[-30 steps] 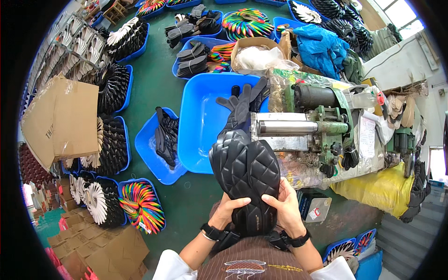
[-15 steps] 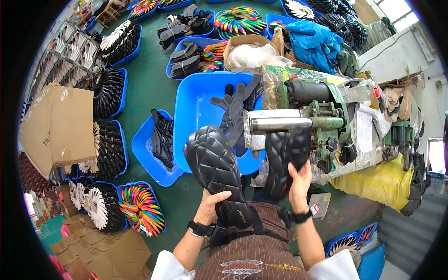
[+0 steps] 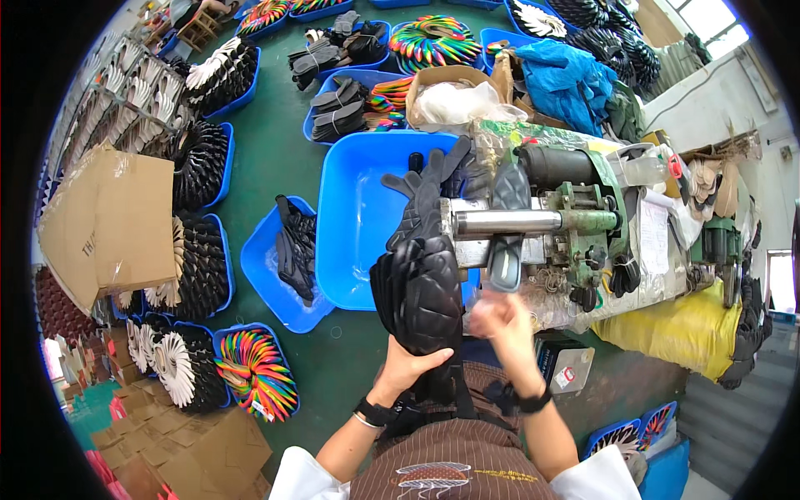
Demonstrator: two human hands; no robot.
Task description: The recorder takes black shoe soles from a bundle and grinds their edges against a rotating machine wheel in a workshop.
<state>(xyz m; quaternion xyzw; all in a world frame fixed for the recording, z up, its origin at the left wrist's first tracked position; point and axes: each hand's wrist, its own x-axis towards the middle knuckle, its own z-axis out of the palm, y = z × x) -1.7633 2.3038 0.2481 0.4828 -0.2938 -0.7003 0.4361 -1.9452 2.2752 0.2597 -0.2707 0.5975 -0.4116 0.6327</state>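
With my left hand (image 3: 408,367) I grasp one stack of black quilted insoles (image 3: 427,292), while one dark insole (image 3: 505,265) lies beneath one metal roller (image 3: 508,221), my right hand (image 3: 502,323) near its closer end, too blurred to tell its grip.

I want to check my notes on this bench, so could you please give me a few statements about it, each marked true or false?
1. The left hand holds black insoles. True.
2. Another insole lies on top of the roller. False: it passes beneath the roller.
3. The big tub left of the machine is blue. True.
4. The right hand grips the yellow sheet. False: it is close to the insole under the roller, away from the sheet.
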